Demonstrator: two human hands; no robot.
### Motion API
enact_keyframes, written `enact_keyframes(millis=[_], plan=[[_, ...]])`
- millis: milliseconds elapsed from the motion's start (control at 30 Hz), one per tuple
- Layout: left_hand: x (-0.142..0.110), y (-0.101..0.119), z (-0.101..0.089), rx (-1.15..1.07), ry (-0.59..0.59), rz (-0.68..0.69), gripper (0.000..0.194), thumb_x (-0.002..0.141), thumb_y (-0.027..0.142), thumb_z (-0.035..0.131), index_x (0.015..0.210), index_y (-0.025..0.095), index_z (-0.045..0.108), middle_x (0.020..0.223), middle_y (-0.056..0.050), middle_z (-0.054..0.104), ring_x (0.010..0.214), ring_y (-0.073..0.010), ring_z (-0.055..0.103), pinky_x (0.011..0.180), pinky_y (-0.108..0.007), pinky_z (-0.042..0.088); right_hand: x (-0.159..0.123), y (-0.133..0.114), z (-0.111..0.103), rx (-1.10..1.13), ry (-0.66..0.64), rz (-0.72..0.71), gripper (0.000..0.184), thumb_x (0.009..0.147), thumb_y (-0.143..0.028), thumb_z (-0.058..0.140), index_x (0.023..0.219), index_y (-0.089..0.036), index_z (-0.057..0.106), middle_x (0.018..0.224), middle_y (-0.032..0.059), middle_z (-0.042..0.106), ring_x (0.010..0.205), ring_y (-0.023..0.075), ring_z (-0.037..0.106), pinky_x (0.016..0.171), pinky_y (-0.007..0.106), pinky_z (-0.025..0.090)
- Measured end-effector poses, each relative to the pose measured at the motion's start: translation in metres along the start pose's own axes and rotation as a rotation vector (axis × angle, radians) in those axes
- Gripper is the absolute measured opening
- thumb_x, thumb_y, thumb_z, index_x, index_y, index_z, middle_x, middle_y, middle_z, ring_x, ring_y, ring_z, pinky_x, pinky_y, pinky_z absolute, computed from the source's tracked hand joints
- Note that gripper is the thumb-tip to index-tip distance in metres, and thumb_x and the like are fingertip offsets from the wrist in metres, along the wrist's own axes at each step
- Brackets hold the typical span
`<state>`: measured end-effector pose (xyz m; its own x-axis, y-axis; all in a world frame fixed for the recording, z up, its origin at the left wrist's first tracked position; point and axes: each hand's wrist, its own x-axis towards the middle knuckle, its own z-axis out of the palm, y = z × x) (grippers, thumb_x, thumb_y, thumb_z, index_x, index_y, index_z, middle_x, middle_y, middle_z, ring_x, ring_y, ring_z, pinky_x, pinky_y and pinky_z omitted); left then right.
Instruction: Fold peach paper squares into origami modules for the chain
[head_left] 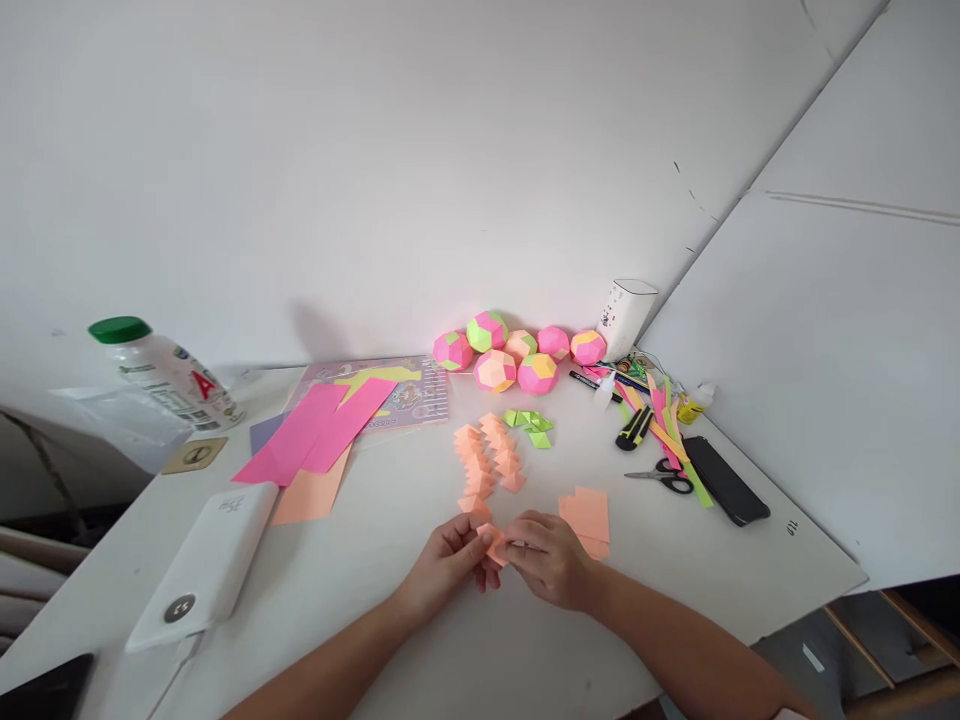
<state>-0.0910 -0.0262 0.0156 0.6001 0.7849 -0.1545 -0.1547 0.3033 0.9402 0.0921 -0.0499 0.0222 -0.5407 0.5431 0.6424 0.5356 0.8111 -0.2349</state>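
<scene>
My left hand (446,562) and my right hand (551,558) meet at the table's front middle, both pinching a small folded piece of orange paper (495,545). Just behind them lie two rows of folded orange paper units (489,462). A small stack of orange paper squares (586,518) sits beside my right hand. Several green folded units (531,424) lie further back. Several pink, green and orange paper balls (517,355) stand against the wall.
Pink and orange sheets (315,440) and a paper pack (390,392) lie at left. Nearby are a white power bank (206,565) and a tipped bottle (166,375). At right are scissors (664,477), a black phone (725,480), paper strips (666,425), a cutter (634,428), a white box (626,315).
</scene>
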Motion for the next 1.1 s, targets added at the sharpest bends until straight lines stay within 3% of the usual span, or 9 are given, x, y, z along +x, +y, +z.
enact_keyframes(millis=[167, 400, 600, 700, 1100], plan=[[-0.002, 0.006, 0.005, 0.079, -0.008, -0.012, 0.025, 0.084, 0.041, 0.054, 0.084, 0.016, 0.055, 0.07, -0.005, 0.068, 0.068, -0.0178, 0.064, 0.058, -0.027, 0.048, -0.002, 0.001, 0.002, 0.047, -0.012, 0.086, 0.02, 0.086, -0.01, 0.045, 0.082, -0.017, 0.063, 0.075, 0.005, 0.059, 0.065, 0.0141, 0.049, 0.057, 0.026, 0.046], [-0.004, 0.005, 0.01, 0.219, 0.069, -0.062, 0.034, 0.085, 0.045, 0.05, 0.1, 0.017, 0.06, 0.081, -0.003, 0.066, 0.067, -0.0156, 0.06, 0.069, -0.03, 0.049, -0.004, 0.001, 0.005, 0.296, -0.079, 0.31, 0.018, 0.086, -0.017, 0.047, 0.078, -0.017, 0.063, 0.077, 0.0066, 0.062, 0.07, 0.0153, 0.055, 0.062, 0.027, 0.048], [-0.006, 0.003, 0.009, 0.249, -0.018, -0.012, 0.036, 0.087, 0.044, 0.045, 0.106, 0.018, 0.06, 0.089, -0.006, 0.067, 0.079, -0.0195, 0.06, 0.071, -0.031, 0.05, -0.001, -0.002, 0.005, 0.592, -0.104, 0.803, 0.007, 0.078, -0.019, 0.06, 0.071, -0.016, 0.06, 0.066, 0.0014, 0.06, 0.058, 0.0127, 0.055, 0.053, 0.024, 0.045], [-0.008, 0.004, 0.008, 0.271, -0.063, 0.01, 0.035, 0.089, 0.043, 0.043, 0.106, 0.018, 0.06, 0.09, -0.006, 0.066, 0.083, -0.0201, 0.06, 0.073, -0.031, 0.05, 0.0, -0.003, 0.003, 0.795, -0.138, 0.956, 0.013, 0.078, -0.027, 0.062, 0.072, -0.016, 0.059, 0.064, 0.0014, 0.063, 0.061, 0.0146, 0.06, 0.055, 0.026, 0.047], [-0.01, -0.004, 0.005, 0.328, -0.116, 0.051, 0.038, 0.091, 0.043, 0.039, 0.117, 0.018, 0.051, 0.083, -0.005, 0.062, 0.078, -0.0185, 0.059, 0.076, -0.033, 0.049, -0.005, 0.002, 0.007, 0.839, -0.121, 1.03, 0.026, 0.073, -0.039, 0.068, 0.076, -0.016, 0.058, 0.067, 0.0008, 0.062, 0.063, 0.0149, 0.06, 0.058, 0.027, 0.047]])
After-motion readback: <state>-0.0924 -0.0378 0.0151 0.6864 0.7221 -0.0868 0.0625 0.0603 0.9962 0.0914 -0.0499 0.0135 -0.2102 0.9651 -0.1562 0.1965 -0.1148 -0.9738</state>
